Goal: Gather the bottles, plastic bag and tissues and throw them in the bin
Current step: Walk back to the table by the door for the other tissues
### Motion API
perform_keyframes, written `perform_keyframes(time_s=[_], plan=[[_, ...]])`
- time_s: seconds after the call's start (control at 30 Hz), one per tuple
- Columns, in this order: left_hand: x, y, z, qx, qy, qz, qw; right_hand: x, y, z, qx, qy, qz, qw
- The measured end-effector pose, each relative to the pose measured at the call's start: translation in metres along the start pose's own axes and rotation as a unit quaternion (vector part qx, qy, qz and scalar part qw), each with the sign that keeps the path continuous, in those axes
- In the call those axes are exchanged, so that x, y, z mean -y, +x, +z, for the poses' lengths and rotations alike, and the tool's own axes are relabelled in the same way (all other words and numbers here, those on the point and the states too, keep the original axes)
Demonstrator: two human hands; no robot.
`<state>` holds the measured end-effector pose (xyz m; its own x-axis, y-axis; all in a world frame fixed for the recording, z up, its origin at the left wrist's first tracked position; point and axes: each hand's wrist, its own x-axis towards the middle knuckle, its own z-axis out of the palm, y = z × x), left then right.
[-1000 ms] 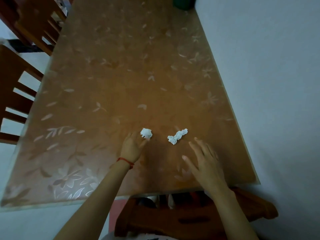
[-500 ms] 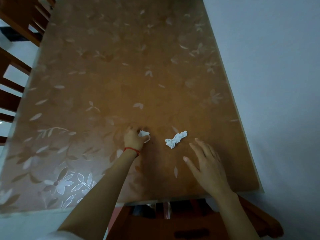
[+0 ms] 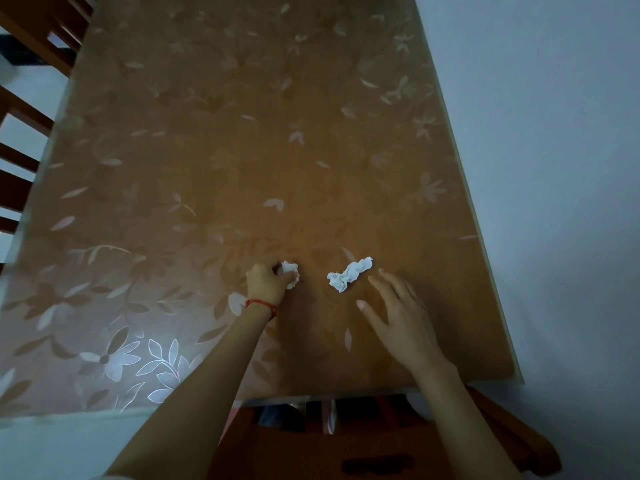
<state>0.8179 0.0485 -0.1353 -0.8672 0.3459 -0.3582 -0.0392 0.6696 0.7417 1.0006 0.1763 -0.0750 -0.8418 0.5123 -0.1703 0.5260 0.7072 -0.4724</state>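
Your left hand (image 3: 268, 284) has its fingers curled round a small crumpled tissue (image 3: 290, 270), pinching it against the table (image 3: 207, 150) so the soft wad bunches up into your grip instead of sliding away on the slick cover. A red string bracelet (image 3: 262, 304) sits at that wrist. Your right hand (image 3: 398, 315) is spread and relaxed, fingers straight, holding nothing; it hovers low over the table with its fingertips just beside the second tissue (image 3: 349, 273), a longer twisted piece lying loose between your two hands. That spacing looks deliberate: one hand per tissue, so both can come up in a single sweep. The tissues lie near your edge of the table, well within reach. The table carries a glossy floral-patterned cover, and its right side runs along a pale wall (image 3: 554, 168). Wooden chairs (image 3: 20, 168) stand along the left side, and another wooden chair (image 3: 363, 452) shows below the near edge. No bottles, plastic bag or bin show here, so by my reading you are on the tissue stage, and you will have to look elsewhere for the bin.
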Motion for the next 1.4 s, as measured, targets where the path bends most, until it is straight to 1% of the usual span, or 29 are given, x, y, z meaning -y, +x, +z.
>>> perform_keyframes(time_s=[0.07,0.17,0.23,0.3,0.37,0.4,0.43,0.53,0.63,0.73,0.83,1.0,1.17,1.3,1.4], plan=[[0.002,-0.005,-0.002,-0.011,-0.015,0.004,1.0,0.0,0.008,0.003,0.009,0.053,0.015,0.998],[0.007,-0.013,-0.004,-0.011,-0.046,-0.014,0.999,-0.002,0.026,0.016,-0.002,0.127,0.048,0.991],[0.008,-0.022,-0.006,-0.003,-0.077,-0.02,0.997,-0.002,0.038,0.023,-0.008,0.146,0.078,0.986],[0.009,-0.029,-0.007,-0.005,-0.087,-0.017,0.996,0.004,0.048,0.024,-0.01,0.167,0.111,0.98],[0.011,-0.035,-0.009,-0.015,-0.089,-0.02,0.996,0.006,0.057,0.03,-0.024,0.202,0.117,0.972],[0.012,-0.037,-0.011,-0.021,-0.088,-0.022,0.996,0.007,0.061,0.034,-0.015,0.206,0.116,0.972],[0.015,-0.039,-0.012,-0.024,-0.088,-0.027,0.995,0.007,0.065,0.041,-0.004,0.2,0.107,0.974],[0.022,-0.043,-0.017,-0.024,-0.085,-0.046,0.995,0.008,0.071,0.06,0.022,0.113,0.139,0.984],[0.023,-0.046,-0.022,-0.031,-0.103,-0.051,0.993,0.013,0.071,0.064,-0.011,0.054,0.133,0.99],[0.026,-0.047,-0.026,-0.044,-0.105,-0.046,0.992,0.015,0.072,0.064,0.002,0.046,0.134,0.99],[0.03,-0.047,-0.027,-0.054,-0.106,-0.045,0.992,0.016,0.072,0.065,-0.003,0.048,0.123,0.991],[0.029,-0.051,-0.03,-0.053,-0.101,-0.05,0.992,0.022,0.071,0.062,-0.021,0.133,0.14,0.981],[0.03,-0.056,-0.037,-0.069,-0.122,-0.07,0.988,0.026,0.064,0.054,-0.021,0.264,0.172,0.949],[0.03,-0.065,-0.047,-0.078,-0.15,-0.091,0.981,0.03,0.06,0.052,-0.007,0.31,0.179,0.934],[0.029,-0.075,-0.056,-0.086,-0.161,-0.091,0.979,0.036,0.057,0.048,-0.003,0.343,0.158,0.926]])
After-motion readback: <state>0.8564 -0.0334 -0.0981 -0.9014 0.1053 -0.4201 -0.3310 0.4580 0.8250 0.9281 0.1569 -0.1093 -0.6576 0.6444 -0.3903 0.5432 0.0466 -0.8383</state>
